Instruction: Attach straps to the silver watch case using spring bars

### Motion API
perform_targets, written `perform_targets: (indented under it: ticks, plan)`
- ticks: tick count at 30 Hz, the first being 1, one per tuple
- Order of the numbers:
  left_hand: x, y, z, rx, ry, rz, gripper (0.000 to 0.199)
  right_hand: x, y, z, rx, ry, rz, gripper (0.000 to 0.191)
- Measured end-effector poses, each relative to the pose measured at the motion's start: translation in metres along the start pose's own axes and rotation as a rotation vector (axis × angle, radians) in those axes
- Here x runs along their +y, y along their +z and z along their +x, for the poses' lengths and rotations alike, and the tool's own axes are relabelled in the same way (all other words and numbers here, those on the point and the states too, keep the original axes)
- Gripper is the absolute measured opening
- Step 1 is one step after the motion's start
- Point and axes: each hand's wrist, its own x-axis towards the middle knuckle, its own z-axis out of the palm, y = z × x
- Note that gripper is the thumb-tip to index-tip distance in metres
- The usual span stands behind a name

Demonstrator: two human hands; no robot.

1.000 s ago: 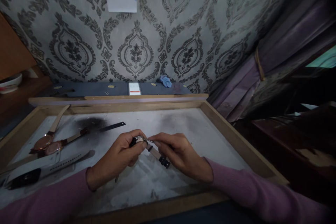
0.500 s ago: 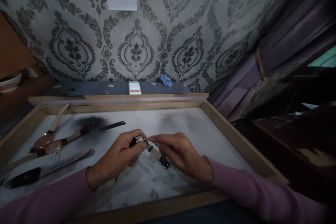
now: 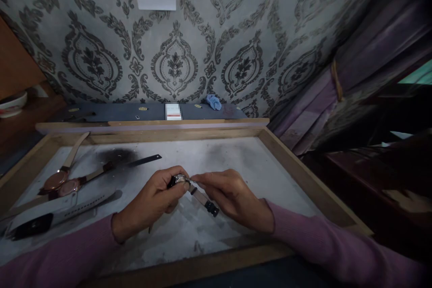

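Observation:
My left hand (image 3: 158, 195) grips a wristwatch (image 3: 179, 180) by its round case, thumb and fingers closed round it. From the case a pale-backed strap (image 3: 200, 197) with a dark buckle end slants down to the right. My right hand (image 3: 232, 193) is closed at the fingertips on a thin metal tool (image 3: 193, 181), whose tip meets the edge of the case beside the strap joint. Most of that tool is hidden by the fingers, so its exact kind is unclear. Both hands are above the white bottom of a shallow wooden tray (image 3: 189, 131).
Left in the tray lie a large rose-gold watch (image 3: 56, 181), a smaller watch (image 3: 70, 186), a white-strapped dark watch (image 3: 33, 226) and a dark metal strip (image 3: 145, 160). Beyond the rim are a small white box (image 3: 173, 111) and a crumpled blue cloth (image 3: 213, 102).
The hands, watch and tool hold almost the same position. Only a slight shift of the camera view shows.

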Motion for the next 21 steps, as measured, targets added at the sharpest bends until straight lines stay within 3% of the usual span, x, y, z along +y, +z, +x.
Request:
perform_targets:
  ticks: [12,21]
  plan:
    - [0.0012,0.0021,-0.0019,0.025,-0.003,0.055,0.017,0.0,-0.003,0.0005,-0.096,-0.044,-0.09,0.025]
    - [0.002,0.0013,-0.0014,0.05,0.032,0.179,0.017,0.0044,0.0003,-0.003,-0.036,-0.097,-0.169,0.024]
